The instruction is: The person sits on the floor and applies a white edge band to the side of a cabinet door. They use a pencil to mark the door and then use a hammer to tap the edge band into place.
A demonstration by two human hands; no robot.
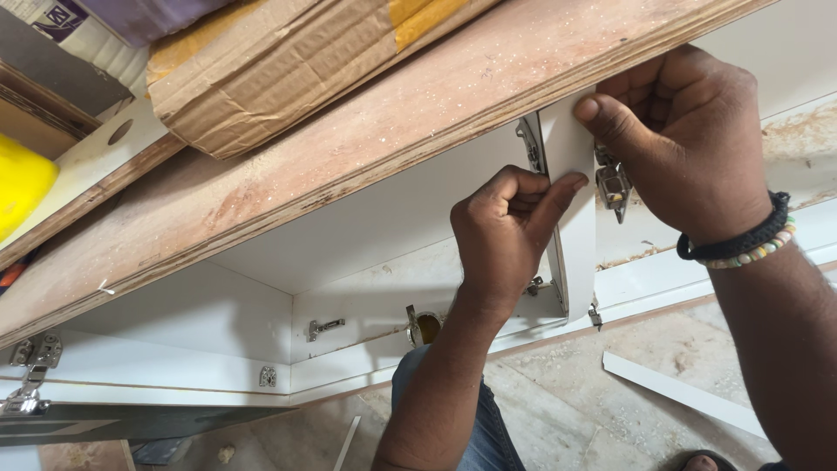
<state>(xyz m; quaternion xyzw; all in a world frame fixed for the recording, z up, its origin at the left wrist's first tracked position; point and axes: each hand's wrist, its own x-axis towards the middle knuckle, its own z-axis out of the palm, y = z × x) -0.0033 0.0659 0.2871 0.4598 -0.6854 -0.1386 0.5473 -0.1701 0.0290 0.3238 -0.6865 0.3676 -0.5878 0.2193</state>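
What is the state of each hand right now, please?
Left hand: closed in a fist, thumb pressing the white divider panel.
Right hand: fingers curled, gripping the top of the same panel, thumb on its face.

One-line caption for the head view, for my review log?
Both hands, left hand and right hand, press a white divider panel upright inside an open white cabinet, beside a metal hinge.

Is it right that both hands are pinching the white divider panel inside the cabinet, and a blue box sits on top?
Not quite. Both the left hand and right hand do pinch the white divider panel, but the head view shows the box on top is brown cardboard, not blue.
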